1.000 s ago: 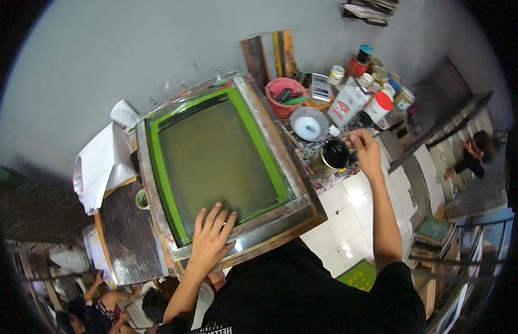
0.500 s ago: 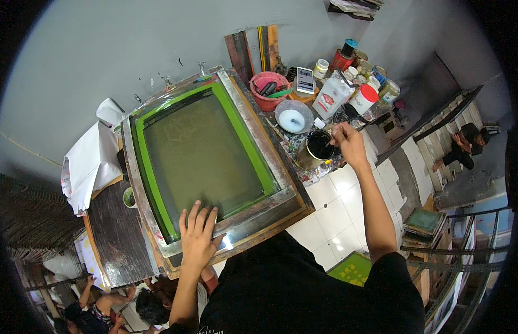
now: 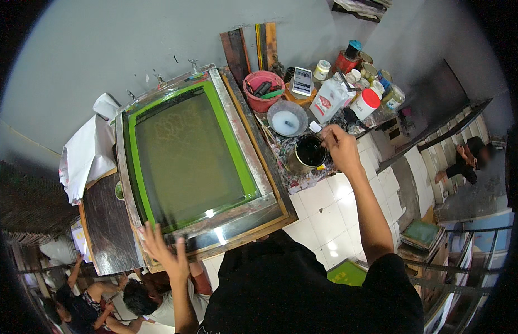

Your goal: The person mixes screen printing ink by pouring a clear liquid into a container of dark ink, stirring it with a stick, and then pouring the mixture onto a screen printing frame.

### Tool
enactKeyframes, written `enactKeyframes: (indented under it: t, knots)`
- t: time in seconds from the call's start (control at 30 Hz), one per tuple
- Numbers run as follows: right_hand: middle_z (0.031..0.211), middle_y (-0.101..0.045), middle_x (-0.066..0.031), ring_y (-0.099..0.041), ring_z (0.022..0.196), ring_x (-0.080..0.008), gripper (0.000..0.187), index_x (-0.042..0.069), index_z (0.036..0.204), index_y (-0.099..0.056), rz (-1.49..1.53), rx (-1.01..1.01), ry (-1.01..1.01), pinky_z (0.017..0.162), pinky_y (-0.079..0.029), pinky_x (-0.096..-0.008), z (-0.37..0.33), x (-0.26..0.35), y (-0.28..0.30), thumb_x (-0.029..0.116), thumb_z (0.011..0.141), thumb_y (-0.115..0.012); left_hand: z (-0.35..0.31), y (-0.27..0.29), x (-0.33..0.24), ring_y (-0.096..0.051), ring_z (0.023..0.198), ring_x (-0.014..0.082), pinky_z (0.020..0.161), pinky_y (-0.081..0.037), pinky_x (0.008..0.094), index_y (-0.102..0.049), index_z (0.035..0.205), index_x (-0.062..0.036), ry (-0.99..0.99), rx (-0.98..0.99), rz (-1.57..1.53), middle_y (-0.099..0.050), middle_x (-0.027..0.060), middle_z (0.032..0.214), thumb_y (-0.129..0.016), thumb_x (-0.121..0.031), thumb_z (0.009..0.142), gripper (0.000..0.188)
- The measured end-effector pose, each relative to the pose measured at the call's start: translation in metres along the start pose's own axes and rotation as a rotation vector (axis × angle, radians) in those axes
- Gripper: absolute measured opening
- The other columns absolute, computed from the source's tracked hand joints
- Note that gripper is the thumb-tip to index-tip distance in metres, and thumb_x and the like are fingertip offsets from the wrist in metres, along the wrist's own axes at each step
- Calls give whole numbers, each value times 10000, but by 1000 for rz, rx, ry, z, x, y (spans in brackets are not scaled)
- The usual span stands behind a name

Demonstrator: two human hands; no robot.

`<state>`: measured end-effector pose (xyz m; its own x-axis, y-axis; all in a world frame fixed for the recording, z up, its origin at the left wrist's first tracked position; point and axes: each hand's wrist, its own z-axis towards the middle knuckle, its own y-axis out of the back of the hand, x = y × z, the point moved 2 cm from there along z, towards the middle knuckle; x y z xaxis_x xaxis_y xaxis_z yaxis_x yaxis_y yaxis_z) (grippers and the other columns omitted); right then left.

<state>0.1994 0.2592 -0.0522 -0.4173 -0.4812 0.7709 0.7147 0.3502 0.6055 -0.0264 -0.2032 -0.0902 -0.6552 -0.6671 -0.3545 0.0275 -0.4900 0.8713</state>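
A silkscreen frame [image 3: 263, 203] with a metal border, green inner edging and olive mesh lies on the table, a faint pattern showing in its mesh. My left hand [image 3: 165, 253] is at the frame's near left corner, fingers spread and slightly blurred; whether it touches the metal I cannot tell. To the right, my right hand [image 3: 342, 149] is over the rim of a can of black ink [image 3: 299, 166]. Its fingers are pinched together at the can's edge, and what they grip is mostly hidden. Dark ink fills the can nearly to the top.
Behind the can stand a bowl of whitish liquid [image 3: 274, 115], a pink bucket [image 3: 249, 94], a phone [image 3: 302, 81], a white jug [image 3: 329, 100] and several jars. White sheets [image 3: 89, 150] lie at the left. Other people sit at lower left and far right [image 3: 465, 158].
My left hand has lifted off the near edge of the mesh and shifted left to the frame's corner, its fingers spreading. My right hand stays at the ink can. The whole view has shifted slightly.
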Motion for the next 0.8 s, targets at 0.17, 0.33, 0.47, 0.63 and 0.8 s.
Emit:
enactKeyframes:
  t: [0.17, 0.33, 0.47, 0.63, 0.8]
  knots:
    - [784, -679, -165, -711, 712, -237, 86, -14, 1014, -619, 122, 111, 78, 672, -543, -347, 5, -16, -3, 45, 961, -584, -20, -13, 40, -204, 1499, 388, 1216, -114, 506, -302, 1524, 42, 222, -343, -119, -236, 224, 1619, -440, -349, 1045, 634]
    - [838, -674, -181, -710, 735, -243, 87, -12, 1004, -628, 91, 116, 49, 673, -538, -351, 5, -9, -4, 43, 966, -573, -21, -26, 49, -295, 1461, 384, 1203, -187, 491, -328, 1497, 64, 283, -444, -210, -265, 225, 1605, -387, -329, 1071, 583]
    - [838, -676, -177, -718, 759, -248, 95, -20, 1010, -627, -248, 123, 327, 673, -532, -344, 9, 1, 7, 49, 961, -584, -22, -24, 48, -306, 1455, 386, 1203, -190, 484, -367, 1466, 75, 275, -447, -148, -333, 234, 1570, -370, -327, 1072, 563]
    - [913, -688, -178, -702, 864, -332, 110, -19, 1024, -631, -80, 356, 99, 772, -525, -374, 6, 10, 18, 37, 932, -608, -20, -23, 48, -325, 1444, 391, 1196, -204, 484, -384, 1450, 84, 275, -441, -187, -350, 249, 1555, -370, -285, 1067, 532]
    - [981, -694, -186, -696, 892, -352, 127, -14, 1035, -642, -182, 518, 134, 801, -526, -384, 10, 16, 26, 37, 921, -621, -17, -23, 48, -358, 1421, 392, 1184, -227, 474, -405, 1440, 87, 285, -428, -213, -385, 256, 1528, -370, -282, 1066, 526]
